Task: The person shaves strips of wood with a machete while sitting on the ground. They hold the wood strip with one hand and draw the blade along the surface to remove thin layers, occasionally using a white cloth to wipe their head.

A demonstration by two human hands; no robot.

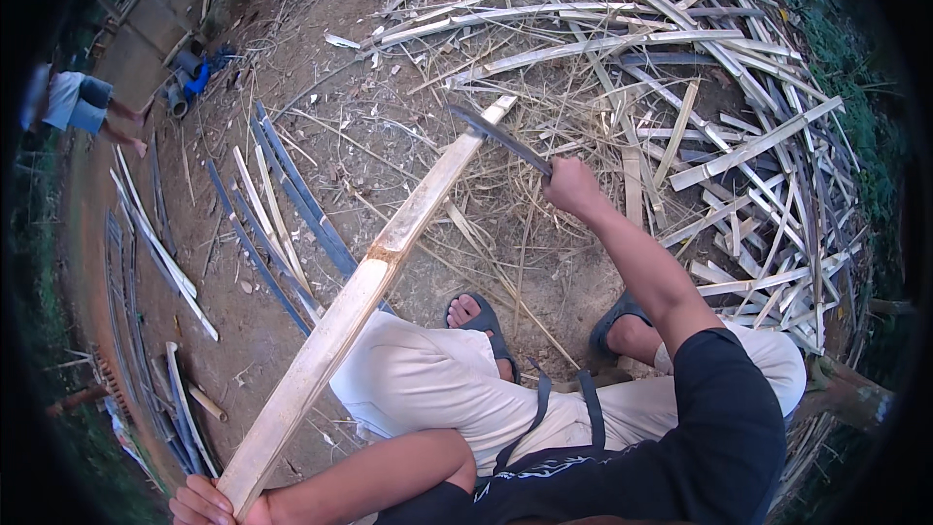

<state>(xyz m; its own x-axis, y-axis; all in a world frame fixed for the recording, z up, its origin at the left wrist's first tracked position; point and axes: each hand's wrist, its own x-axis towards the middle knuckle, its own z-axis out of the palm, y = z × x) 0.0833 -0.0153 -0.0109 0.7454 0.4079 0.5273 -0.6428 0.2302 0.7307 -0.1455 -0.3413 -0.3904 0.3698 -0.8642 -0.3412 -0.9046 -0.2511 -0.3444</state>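
Note:
A long, pale split bamboo strip (326, 331) slants from the lower left up to the middle of the view, passing over my left knee. My left hand (209, 504) is closed around its near end. A brown node band crosses the strip about halfway along. My right hand (573, 185) grips a machete (505, 142) by its handle, which the fingers hide. The dark blade lies across the strip close to its far end and appears to touch it.
A heap of split bamboo offcuts (748, 151) spreads over the right side. Thin shavings (544, 126) litter the dirt ahead. Dark-skinned bamboo strips (301, 194) lie at left, with more strips (160, 233) farther left. Another person's legs (121, 122) show at the far left, near grey tubes (180, 92).

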